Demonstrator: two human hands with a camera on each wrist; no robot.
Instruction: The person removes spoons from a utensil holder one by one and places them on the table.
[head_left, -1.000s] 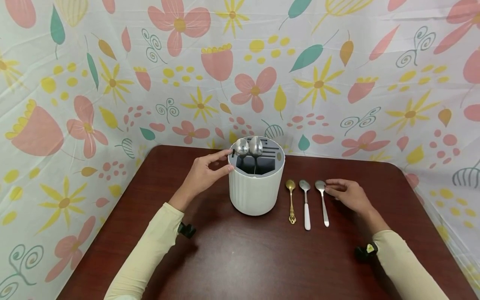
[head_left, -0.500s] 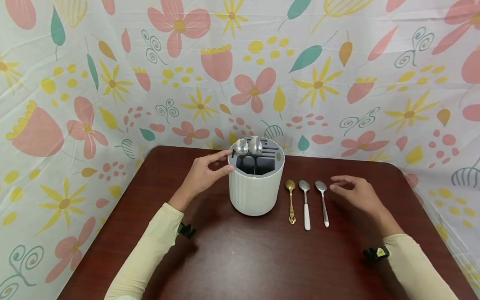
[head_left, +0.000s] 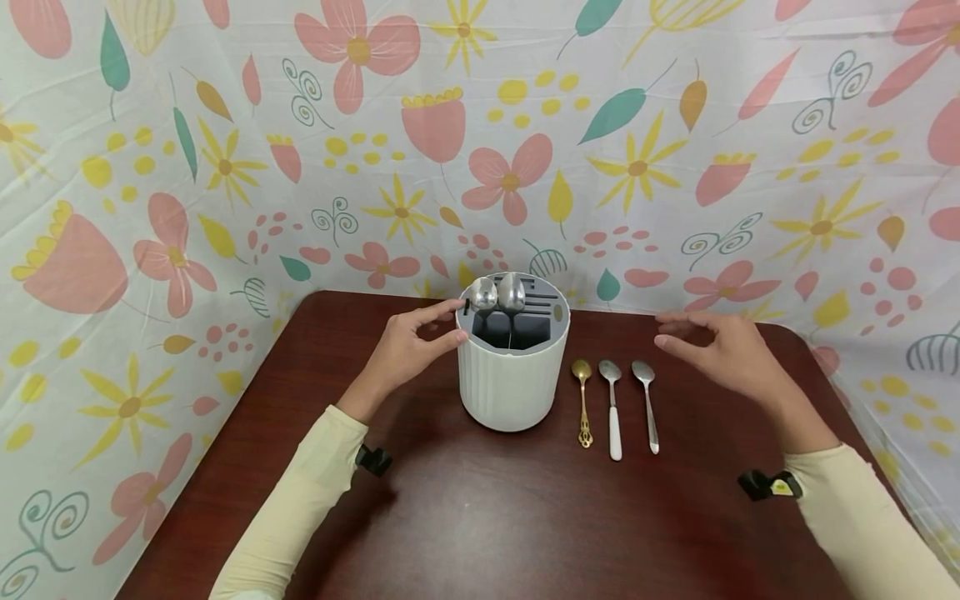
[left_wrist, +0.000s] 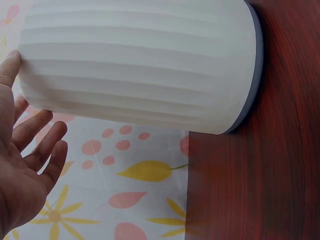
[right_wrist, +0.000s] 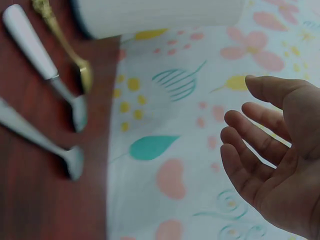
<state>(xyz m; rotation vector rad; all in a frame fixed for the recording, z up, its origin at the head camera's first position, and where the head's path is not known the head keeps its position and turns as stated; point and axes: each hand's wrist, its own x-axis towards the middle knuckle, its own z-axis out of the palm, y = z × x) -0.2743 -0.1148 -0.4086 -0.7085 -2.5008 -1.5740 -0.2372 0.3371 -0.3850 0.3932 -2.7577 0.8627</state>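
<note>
A white ribbed cutlery holder (head_left: 510, 387) stands upright on the table, with two metal spoons (head_left: 512, 293) standing bowl-up in its grey slotted top. My left hand (head_left: 402, 354) touches its left rim with thumb and fingertips, the other fingers loosely bent (left_wrist: 30, 165). To the holder's right lie a gold spoon (head_left: 582, 404) with an ornate handle, a white-handled spoon (head_left: 613, 412) and a plain silver spoon (head_left: 648, 408), bowls away from me. Above and right of the silver spoon, my right hand (head_left: 723, 350) hovers with relaxed fingers, holding nothing (right_wrist: 280, 155).
A dark reddish wooden table (head_left: 465, 517) carries everything. Flower-printed cloth (head_left: 480, 167) hangs behind it and along both sides. Each wrist wears a black strapped device, such as the right camera (head_left: 768, 485).
My right hand has drawn off the silver spoon's bowl, moving right, up and away. My left hand stays at the holder's rim, and the three spoons lie where they were.
</note>
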